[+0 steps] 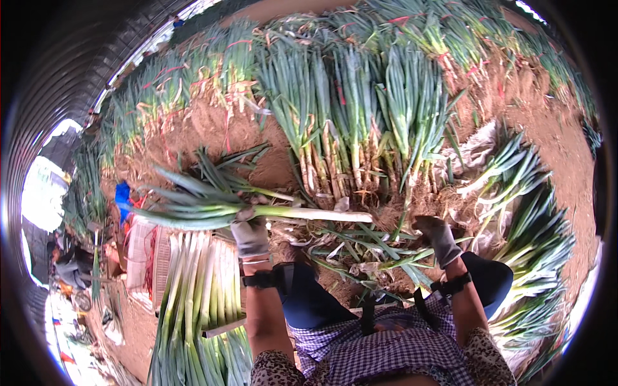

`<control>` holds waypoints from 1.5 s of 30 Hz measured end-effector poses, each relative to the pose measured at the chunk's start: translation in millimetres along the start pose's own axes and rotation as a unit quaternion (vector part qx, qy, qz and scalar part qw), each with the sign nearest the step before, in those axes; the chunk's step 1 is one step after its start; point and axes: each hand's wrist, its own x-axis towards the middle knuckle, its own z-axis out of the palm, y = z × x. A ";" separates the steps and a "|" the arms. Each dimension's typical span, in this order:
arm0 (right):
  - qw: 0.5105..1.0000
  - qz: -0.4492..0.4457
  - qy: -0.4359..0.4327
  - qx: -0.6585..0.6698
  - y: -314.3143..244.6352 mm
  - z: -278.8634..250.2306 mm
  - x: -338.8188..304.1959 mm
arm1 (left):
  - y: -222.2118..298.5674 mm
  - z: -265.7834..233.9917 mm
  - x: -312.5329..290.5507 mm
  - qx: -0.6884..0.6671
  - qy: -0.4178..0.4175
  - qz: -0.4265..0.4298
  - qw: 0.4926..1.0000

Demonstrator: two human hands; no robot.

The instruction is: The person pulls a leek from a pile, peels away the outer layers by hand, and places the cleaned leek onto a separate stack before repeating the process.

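Observation:
A long green onion (pixel 309 213) lies crosswise in my left hand (pixel 250 237), which wears a grey glove and is closed around the stalk. Its green leaves fan out to the left, and the peeled white end points right. My right hand (pixel 440 239), in a dirt-stained glove, is a short way right of that white end. The fingers there are drawn together, and whatever they may hold is hidden. Stripped leaves (pixel 376 251) litter the ground between my hands. Below my left hand, cleaned green onions (pixel 199 270) lie side by side, white ends away from me.
Unpeeled onion bundles (pixel 351 109) stand upright ahead, roots down in loose soil. More leafy onions (pixel 531 251) are heaped at the right, beside pale sacking (pixel 476 151). A crate (pixel 140 254) and a blue scrap (pixel 122 198) sit at the left. A person (pixel 72 265) is farther left.

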 end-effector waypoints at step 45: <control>0.944 0.085 -0.016 -0.319 216.6 137.9 340.9 | -100.7 82.4 -38.7 0.165 0.116 -0.321 0.925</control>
